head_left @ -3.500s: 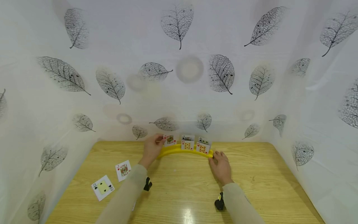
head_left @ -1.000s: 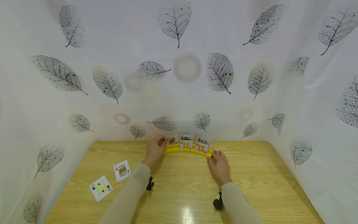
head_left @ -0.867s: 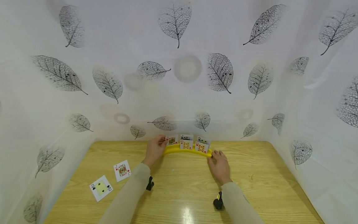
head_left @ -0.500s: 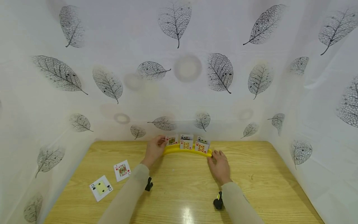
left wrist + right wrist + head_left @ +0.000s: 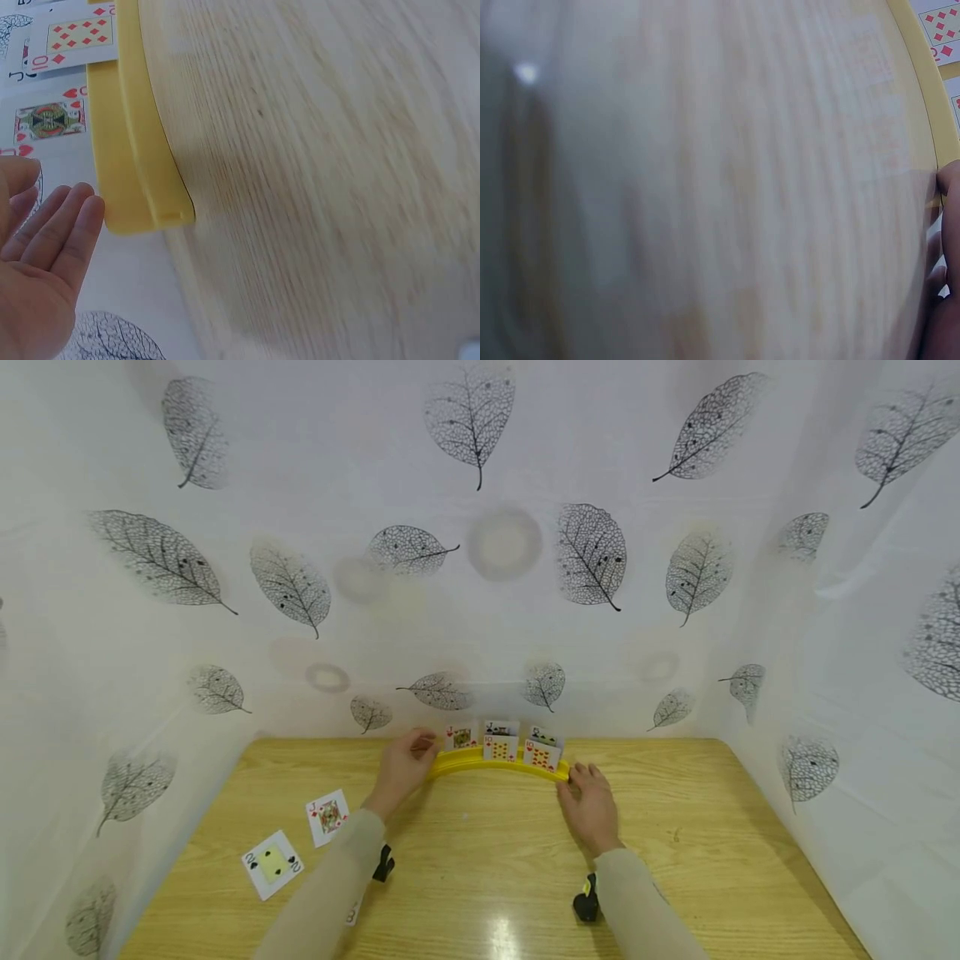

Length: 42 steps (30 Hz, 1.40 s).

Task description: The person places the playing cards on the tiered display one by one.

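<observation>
A curved yellow card holder (image 5: 459,763) stands near the table's back edge. At its left part stands a jack of hearts (image 5: 461,737). A ten of diamonds (image 5: 499,749) is upright in the middle, a ten of hearts (image 5: 542,757) on the right, each with a black-suited card behind it. My left hand (image 5: 401,768) is just off the holder's left end, fingers extended and apart from the jack; the left wrist view shows that hand (image 5: 45,262) holding nothing. My right hand (image 5: 591,810) grips the holder's right end, thumb in front and fingers behind.
On the left of the table lie a jack of diamonds (image 5: 327,817) and a black-suited card (image 5: 272,864). Another card (image 5: 352,913) peeks out beside the left sleeve, mostly hidden. A leaf-patterned white curtain (image 5: 502,635) hangs right behind the table.
My left hand has let go of the jack of hearts and drawn back to the left; the card stays standing in the holder. My right hand has stayed at the holder's end.
</observation>
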{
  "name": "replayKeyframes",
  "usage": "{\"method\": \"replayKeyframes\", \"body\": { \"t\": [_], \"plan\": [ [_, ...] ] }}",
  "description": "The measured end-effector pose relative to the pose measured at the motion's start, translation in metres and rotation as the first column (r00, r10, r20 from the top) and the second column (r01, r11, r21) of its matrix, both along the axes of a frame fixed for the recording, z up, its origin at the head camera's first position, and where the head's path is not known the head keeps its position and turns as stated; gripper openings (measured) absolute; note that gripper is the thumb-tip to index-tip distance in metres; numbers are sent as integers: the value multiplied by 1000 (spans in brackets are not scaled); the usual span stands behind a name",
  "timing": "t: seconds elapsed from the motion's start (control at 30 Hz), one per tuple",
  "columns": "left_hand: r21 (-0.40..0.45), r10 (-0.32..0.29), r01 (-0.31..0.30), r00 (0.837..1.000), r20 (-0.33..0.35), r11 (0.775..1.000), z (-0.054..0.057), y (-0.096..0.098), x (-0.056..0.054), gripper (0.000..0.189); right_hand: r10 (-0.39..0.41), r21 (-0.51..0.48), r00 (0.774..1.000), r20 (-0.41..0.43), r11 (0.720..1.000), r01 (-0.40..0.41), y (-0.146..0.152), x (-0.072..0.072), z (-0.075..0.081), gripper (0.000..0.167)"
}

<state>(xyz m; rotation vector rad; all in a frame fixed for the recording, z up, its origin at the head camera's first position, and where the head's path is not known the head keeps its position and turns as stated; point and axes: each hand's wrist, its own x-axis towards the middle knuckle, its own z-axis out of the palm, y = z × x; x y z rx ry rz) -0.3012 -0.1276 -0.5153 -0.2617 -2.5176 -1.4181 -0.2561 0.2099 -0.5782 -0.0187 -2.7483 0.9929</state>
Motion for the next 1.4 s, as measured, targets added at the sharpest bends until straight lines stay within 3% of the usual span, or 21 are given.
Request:
{"method": "replayKeyframes", "body": {
  "t": [0.43,0.77,0.97,1.17,1.4],
  "plan": [
    [0,79,-79,997,1,997,-2,-33,9,25,6,-2,1000,16,1000,-6,2,-1,0,55],
    [-104,164,-163,986,4,981,-3,-63,23,23,6,-5,1000,16,1000,-6,1,0,0,55],
    [-121,183,-186,982,-40,975,-4,-83,34,24,6,-11,1000,13,1000,-6,0,-1,1,56],
    [-170,176,-180,984,-38,969,-7,-102,43,28,5,-19,1000,14,1000,-4,0,-1,2,56],
    [-342,160,-133,986,52,930,-5,-123,62,43,9,-25,1000,20,1000,-8,0,0,3,56]
  ]
}}
